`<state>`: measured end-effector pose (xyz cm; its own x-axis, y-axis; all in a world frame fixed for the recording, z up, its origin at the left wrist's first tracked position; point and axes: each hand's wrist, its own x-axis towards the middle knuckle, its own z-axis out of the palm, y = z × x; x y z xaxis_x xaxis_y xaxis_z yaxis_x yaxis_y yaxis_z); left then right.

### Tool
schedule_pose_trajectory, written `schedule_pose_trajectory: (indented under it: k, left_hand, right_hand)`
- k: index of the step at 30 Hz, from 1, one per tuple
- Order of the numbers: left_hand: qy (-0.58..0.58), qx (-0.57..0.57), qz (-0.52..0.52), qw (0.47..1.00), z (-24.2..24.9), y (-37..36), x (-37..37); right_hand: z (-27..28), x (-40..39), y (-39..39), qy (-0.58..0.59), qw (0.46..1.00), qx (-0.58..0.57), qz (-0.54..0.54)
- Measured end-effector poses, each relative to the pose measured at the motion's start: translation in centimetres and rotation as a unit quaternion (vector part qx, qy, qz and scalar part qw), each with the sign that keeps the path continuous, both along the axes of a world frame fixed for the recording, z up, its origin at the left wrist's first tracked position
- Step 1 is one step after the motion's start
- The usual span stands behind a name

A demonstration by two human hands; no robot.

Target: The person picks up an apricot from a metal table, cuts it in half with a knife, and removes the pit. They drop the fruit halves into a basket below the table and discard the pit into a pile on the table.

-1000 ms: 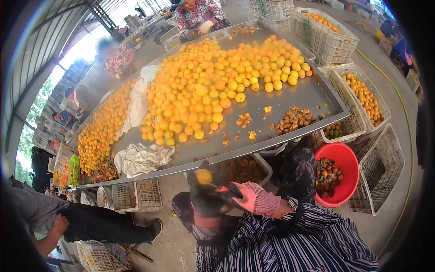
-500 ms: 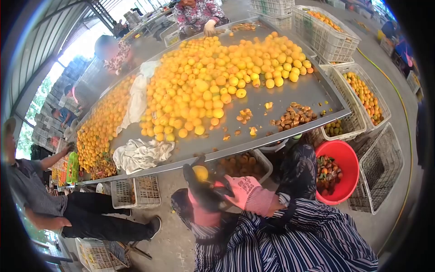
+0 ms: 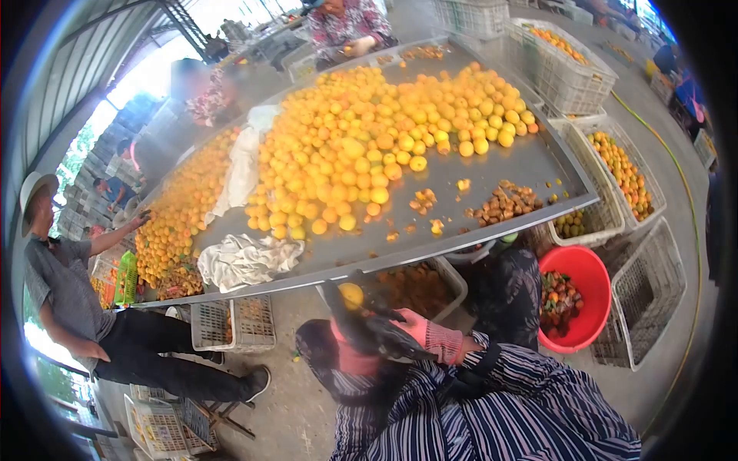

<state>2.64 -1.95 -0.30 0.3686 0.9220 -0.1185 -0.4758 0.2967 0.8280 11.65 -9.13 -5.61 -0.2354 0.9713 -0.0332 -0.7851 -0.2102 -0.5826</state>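
Note:
My left hand [image 3: 352,326], in a pink and black glove, is closed on a yellow-orange apricot [image 3: 351,296] just below the table's front edge. My right hand [image 3: 415,332], gloved the same way, is close beside it with its dark fingers bent toward the left hand. What those fingers hold, if anything, is hidden by blur. Below and behind the hands, a crate [image 3: 459,288] holds brownish fruit pieces. A large heap of apricots [image 3: 330,157] covers much of the metal table [image 3: 492,173], and brown pits or scraps [image 3: 505,201] lie near its right front corner.
A red bucket [image 3: 603,307] with fruit scraps stands to my right, beside plastic crates [image 3: 642,296]. Two white cloths, one crumpled [image 3: 247,261], lie on the table. A person in a hat [image 3: 73,284] stands at left; another person [image 3: 350,31] works across the table.
The view has shifted slightly. My right hand has turned, with its dark fingers now nearer the left. The person at left has come further into view; the person opposite has drawn a hand back.

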Motion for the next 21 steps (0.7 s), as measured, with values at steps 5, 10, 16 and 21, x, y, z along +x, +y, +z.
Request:
schedule_pose_trajectory:
  k: [5, 10, 16, 21]
  left_hand:
    - [0.010, -0.085, 0.095, 0.992, -0.8, 2.0, -0.7]
    - [0.028, -0.038, 0.048, 0.998, 1.5, 0.5, -1.4]
    - [-0.220, -0.138, -0.021, 0.965, -6.8, 0.5, 2.0]
    - [-0.151, -0.016, 0.022, 0.988, -5.2, 1.0, 1.9]
  right_hand:
    - [1.0, 1.9, 0.2, -0.368, 0.928, -0.046, 0.032]
    - [7.1, 4.0, -0.1, -0.604, 0.735, 0.009, -0.307]
    - [4.4, 2.0, 3.5, -0.686, 0.635, 0.026, -0.355]
    - [3.9, 2.0, 3.4, -0.594, 0.669, 0.049, -0.445]
